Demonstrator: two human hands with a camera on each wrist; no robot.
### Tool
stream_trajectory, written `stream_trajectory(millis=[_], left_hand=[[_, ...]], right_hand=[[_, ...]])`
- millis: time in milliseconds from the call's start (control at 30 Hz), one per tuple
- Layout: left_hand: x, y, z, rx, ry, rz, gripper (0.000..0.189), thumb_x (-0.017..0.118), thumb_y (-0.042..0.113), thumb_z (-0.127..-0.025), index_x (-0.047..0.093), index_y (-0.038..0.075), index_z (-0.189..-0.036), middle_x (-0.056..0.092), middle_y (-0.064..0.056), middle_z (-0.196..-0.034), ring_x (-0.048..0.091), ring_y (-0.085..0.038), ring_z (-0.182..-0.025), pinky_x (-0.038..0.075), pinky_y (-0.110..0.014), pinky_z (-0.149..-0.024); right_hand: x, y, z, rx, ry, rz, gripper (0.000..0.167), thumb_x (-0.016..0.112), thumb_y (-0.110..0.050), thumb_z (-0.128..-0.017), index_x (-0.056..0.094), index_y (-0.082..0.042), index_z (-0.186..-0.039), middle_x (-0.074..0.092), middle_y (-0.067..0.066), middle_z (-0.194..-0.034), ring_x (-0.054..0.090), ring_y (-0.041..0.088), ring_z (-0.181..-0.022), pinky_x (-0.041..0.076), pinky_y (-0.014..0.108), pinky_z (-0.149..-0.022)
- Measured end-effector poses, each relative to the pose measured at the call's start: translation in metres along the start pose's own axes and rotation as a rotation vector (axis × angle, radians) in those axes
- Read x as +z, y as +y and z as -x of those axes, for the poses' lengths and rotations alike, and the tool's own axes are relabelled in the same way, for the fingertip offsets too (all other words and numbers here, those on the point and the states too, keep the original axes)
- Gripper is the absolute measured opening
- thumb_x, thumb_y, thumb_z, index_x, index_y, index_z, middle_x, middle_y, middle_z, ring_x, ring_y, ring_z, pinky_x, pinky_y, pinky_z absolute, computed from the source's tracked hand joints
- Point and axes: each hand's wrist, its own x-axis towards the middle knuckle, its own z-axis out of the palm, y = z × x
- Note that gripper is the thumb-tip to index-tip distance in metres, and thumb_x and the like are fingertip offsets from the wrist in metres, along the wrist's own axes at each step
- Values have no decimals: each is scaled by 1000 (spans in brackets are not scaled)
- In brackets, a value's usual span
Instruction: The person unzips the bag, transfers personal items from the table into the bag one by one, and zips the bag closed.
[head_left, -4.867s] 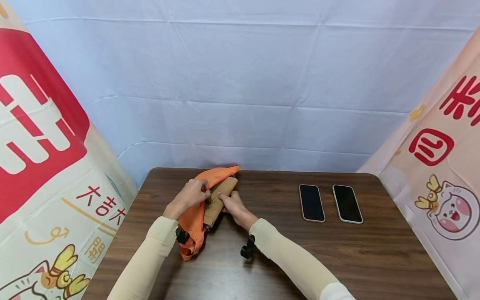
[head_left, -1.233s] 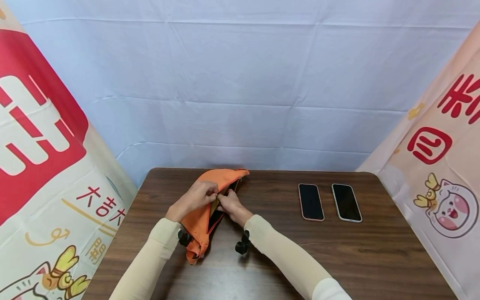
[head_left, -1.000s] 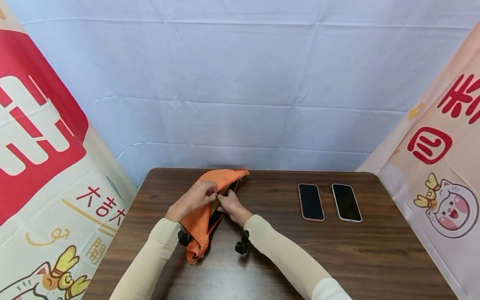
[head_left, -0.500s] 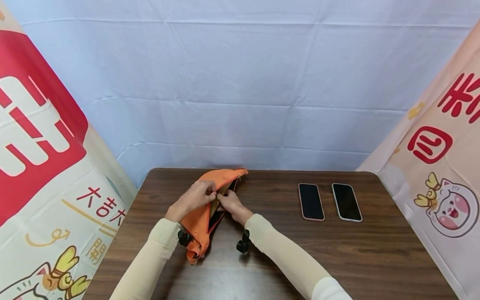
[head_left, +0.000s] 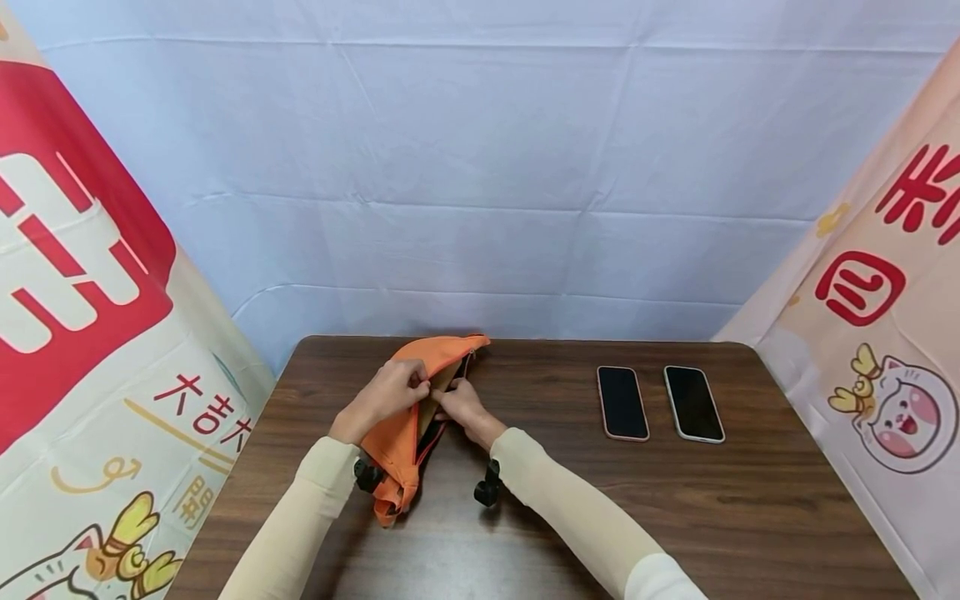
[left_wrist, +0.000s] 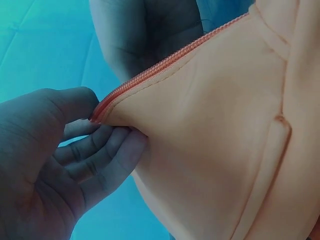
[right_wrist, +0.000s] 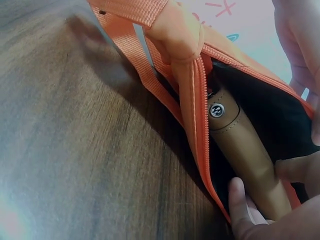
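An orange waist bag (head_left: 396,437) lies slantwise at the left of the table, its long zip undone. My left hand (head_left: 390,392) pinches the zip edge of the bag and holds that side up; in the left wrist view the orange fabric (left_wrist: 200,135) stretches from the fingertips. Inside the dark-lined opening sits a tan leather wallet (right_wrist: 242,147) with a round metal snap. My right hand (head_left: 467,410) reaches into the opening and grips the wallet between thumb and fingers. The wallet's far end is hidden by that hand.
Two phones lie face up on the right of the wooden table (head_left: 570,517): one with a pink edge (head_left: 623,403), one with a white edge (head_left: 694,404). Webbing strap (right_wrist: 150,80) trails from the bag's near end. A pale cloth (head_left: 480,183) hangs behind the table.
Several seconds ago the wallet lay across the bag's opening, mostly outside; now it is down inside. Over the last second the bag's far tip has shifted slightly left; both hands have barely moved.
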Motion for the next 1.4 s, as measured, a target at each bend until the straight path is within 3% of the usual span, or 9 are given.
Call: stream_trajectory(millis=[167,300,467,700,833,1200,1400], left_hand=[[0,-1,-1,-23,19,-12,11,67,12,-104,65,14,-93,62,1,-79,52,-11,-62,44,-30,-64],[0,0,-1,-46,35,-13,9,68,13,-103,67,13,-94,64,0,-78,53,-11,-61,45,-29,-60],[0,2,0,-48,60,-14,9,69,13,-102,67,13,-94,64,0,-78,54,-11,-60,46,-28,-59],[0,3,0,-43,74,-1,11,68,13,-102,62,14,-92,61,0,-75,53,-12,-58,45,-28,-58],[0,3,0,-53,75,8,12,68,13,-102,61,14,-92,61,0,-74,54,-12,-58,45,-28,-58],[1,2,-1,-60,76,3,14,69,13,-102,60,14,-90,60,0,-73,54,-12,-58,45,-28,-58],[0,3,-1,-69,73,11,14,70,12,-101,61,14,-91,62,0,-74,56,-12,-59,47,-28,-58]], right_hand=[[-4,-1,0,-12,22,40,47,67,-19,-104,51,9,-139,70,17,-102,75,32,-85,63,37,-79],[-7,0,1,-18,24,51,49,68,-20,-104,51,9,-140,72,15,-92,75,28,-79,63,38,-79],[-10,1,-1,-19,24,31,51,68,-18,-104,46,9,-143,72,15,-93,77,36,-89,64,42,-84],[-14,0,0,-37,20,15,48,67,-15,-105,46,10,-140,71,30,-116,76,43,-99,64,43,-85],[-18,0,1,-40,10,14,46,66,-15,-106,46,10,-139,70,31,-121,75,44,-102,63,46,-88],[-28,-4,2,-58,9,87,27,67,-18,-105,56,1,-120,70,26,-109,76,36,-89,63,48,-85],[-34,-7,4,-100,17,123,24,67,-18,-106,57,0,-118,71,24,-101,73,26,-77,63,51,-85]])
